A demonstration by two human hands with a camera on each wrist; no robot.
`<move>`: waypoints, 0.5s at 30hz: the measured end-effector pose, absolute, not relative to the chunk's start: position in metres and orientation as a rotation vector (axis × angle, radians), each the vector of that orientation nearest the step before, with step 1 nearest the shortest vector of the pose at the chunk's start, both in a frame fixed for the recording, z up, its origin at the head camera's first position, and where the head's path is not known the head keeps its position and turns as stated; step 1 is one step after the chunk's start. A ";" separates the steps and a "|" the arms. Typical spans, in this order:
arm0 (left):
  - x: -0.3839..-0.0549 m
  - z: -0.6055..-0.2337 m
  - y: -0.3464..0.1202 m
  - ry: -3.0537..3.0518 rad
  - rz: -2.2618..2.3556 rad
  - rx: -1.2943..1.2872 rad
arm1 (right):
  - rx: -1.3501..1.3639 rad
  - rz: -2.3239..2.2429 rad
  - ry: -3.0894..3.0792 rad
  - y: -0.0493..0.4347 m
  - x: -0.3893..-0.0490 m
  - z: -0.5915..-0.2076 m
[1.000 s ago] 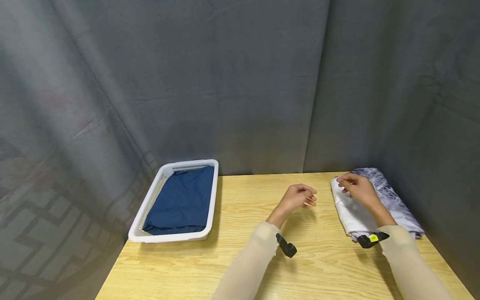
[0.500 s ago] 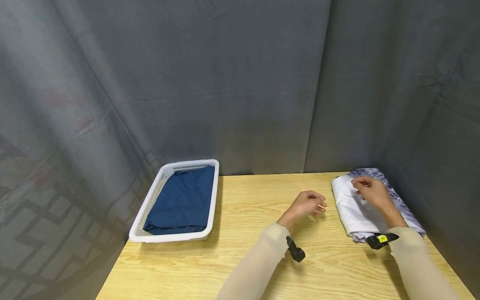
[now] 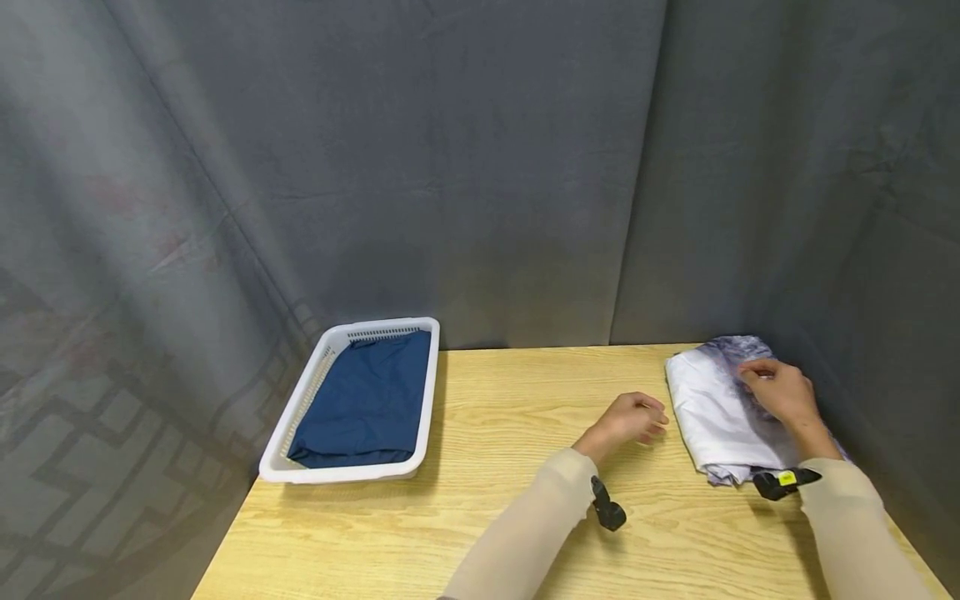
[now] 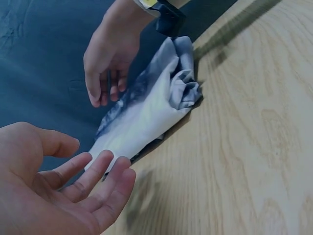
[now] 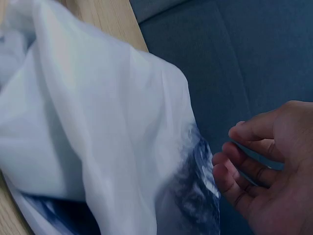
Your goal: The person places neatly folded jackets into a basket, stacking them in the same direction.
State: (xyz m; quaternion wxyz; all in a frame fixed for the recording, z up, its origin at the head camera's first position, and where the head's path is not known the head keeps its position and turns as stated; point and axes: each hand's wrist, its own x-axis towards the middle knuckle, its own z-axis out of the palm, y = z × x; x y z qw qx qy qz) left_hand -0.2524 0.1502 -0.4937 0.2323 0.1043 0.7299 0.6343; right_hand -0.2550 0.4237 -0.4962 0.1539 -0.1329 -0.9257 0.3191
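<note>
A folded piece of fabric [image 3: 708, 408], white with a mottled dark purple-grey part, lies at the table's back right. Over its darker right side hovers my right hand [image 3: 783, 393], fingers loosely bent and holding nothing. In the right wrist view this hand [image 5: 274, 171] is beside the fabric's patterned edge [image 5: 195, 191], thumb near the fingertips. My left hand [image 3: 628, 421] is above the bare wood just left of the fabric. The left wrist view has that hand [image 4: 73, 181] palm up with spread, relaxed fingers and nothing in them; the fabric [image 4: 146, 110] lies beyond its fingertips.
On the left of the wooden table [image 3: 510, 400] stands a white plastic basket [image 3: 426, 408] with folded navy cloth [image 3: 363, 400] inside. Grey curtains [image 3: 480, 183] enclose the table at the back and both sides. A black camera [image 3: 609, 507] is strapped at the left wrist.
Both hands have moved to the right, the right one from the fabric's white left part to above its dark side. The basket and the fabric stay in place.
</note>
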 end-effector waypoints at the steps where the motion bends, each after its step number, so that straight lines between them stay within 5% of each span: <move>1: -0.252 -0.494 0.151 2.013 1.737 0.289 | -0.383 0.905 -2.650 0.426 -0.254 -0.497; 15: -0.250 -0.500 0.165 2.046 1.671 0.254 | -0.448 0.867 -2.676 0.447 -0.249 -0.499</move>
